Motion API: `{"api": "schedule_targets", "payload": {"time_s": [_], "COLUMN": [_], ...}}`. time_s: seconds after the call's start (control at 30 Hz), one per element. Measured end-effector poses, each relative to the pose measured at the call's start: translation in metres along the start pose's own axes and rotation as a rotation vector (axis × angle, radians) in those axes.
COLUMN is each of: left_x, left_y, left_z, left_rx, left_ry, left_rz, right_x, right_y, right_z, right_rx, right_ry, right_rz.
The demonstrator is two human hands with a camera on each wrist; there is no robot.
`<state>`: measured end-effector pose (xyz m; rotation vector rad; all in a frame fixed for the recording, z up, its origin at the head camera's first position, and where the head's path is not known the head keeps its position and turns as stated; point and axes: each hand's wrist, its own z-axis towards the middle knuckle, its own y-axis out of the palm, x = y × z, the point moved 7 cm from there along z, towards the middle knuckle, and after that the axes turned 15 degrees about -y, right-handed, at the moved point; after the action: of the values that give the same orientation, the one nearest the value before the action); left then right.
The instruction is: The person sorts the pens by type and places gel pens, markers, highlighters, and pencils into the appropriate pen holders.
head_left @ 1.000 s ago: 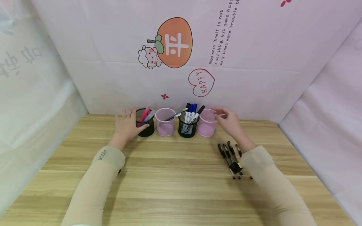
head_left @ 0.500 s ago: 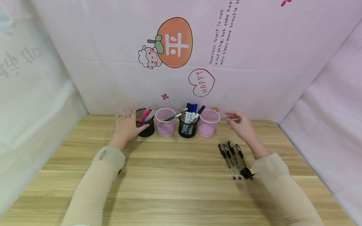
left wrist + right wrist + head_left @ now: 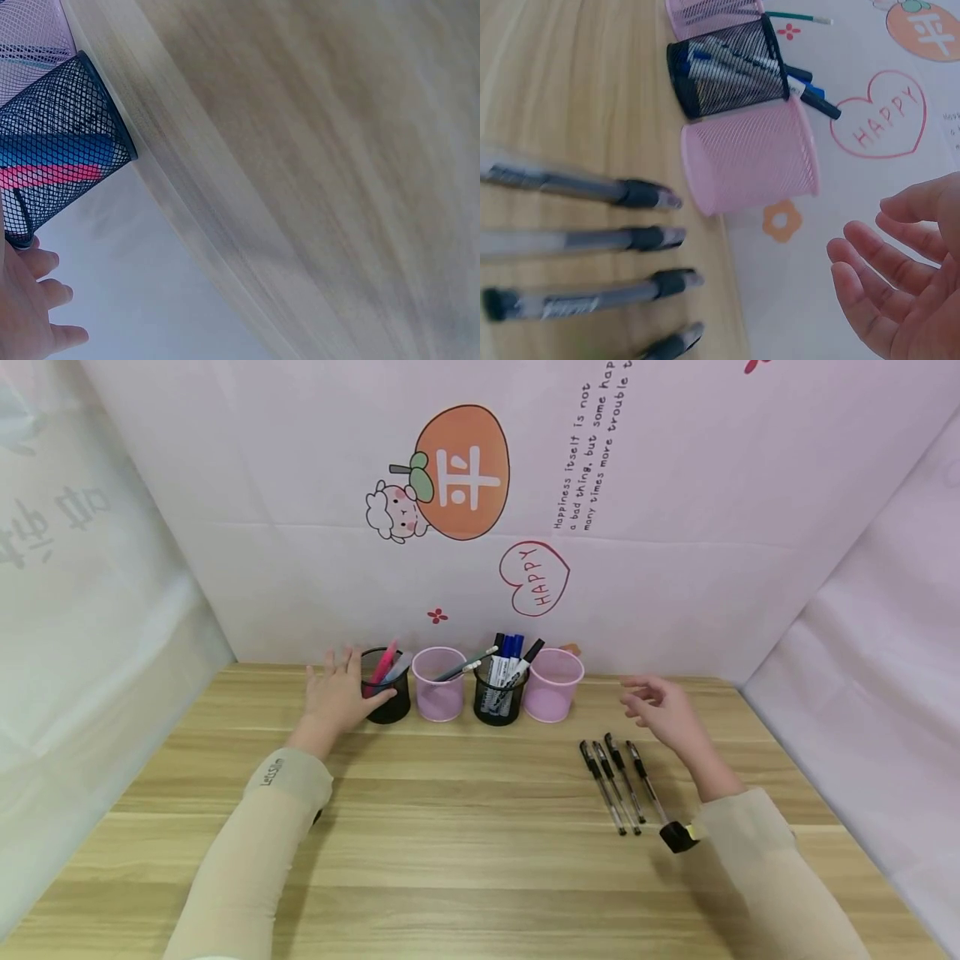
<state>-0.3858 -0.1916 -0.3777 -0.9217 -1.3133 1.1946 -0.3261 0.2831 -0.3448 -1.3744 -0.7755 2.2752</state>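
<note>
Left hand: the left hand (image 3: 336, 693) rests against the black mesh cup (image 3: 387, 685) at the left end of the row, thumb curled round its near side and fingers spread along its outer wall, so it grips the cup lightly.
Right hand: the right hand (image 3: 663, 710) hovers above the tabletop (image 3: 465, 827), fingers loosely bent and holding nothing, just beyond the pens (image 3: 618, 777).
Where the pens lie: side by side on the tabletop to the right of the cups, caps toward the wall, close together; the right wrist view shows them parallel (image 3: 592, 240).
Pens, count: four, all with clear barrels and dark grips.
Cups, count: four in a row along the back edge, alternating two black and two pink. The second black mesh cup (image 3: 497, 697) stands third and the right pink cup (image 3: 552, 685) fourth; the left pink cup (image 3: 438, 685) is second.
Cup contents: pink and blue markers in the left black cup, a slanted pen in the left pink cup, several blue and black markers in the second black one; nothing shows in the right pink cup.
How a pen should handle: judged light, stiff and smooth-sided, apt to roll; the rubbery dark grip section looks the surest place to pinch it.
How the cup should handle: probably light and rigid, easily tipped when its markers lean.
</note>
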Motion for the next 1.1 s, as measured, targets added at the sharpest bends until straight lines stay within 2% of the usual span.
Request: {"api": "schedule_targets", "payload": {"time_s": [0.43, 0.67, 0.97, 1.1], "left_x": [0.0, 0.001, 0.0, 0.0], "left_y": [0.0, 0.0, 0.0, -0.001], "left_z": [-0.003, -0.002, 0.0, -0.002], "left_rx": [-0.007, -0.005, -0.004, -0.015], "left_ry": [-0.005, -0.012, -0.009, -0.009], "left_rz": [0.004, 0.02, 0.021, 0.025], "right_x": [0.029, 0.042, 0.054, 0.057], "right_y": [0.005, 0.008, 0.019, 0.021], "right_z": [-0.024, -0.031, -0.039, -0.04], "right_rx": [-0.115, -0.173, -0.304, -0.327], "right_ry": [0.081, 0.142, 0.204, 0.212], "right_rz": [0.021, 0.032, 0.053, 0.06]}}
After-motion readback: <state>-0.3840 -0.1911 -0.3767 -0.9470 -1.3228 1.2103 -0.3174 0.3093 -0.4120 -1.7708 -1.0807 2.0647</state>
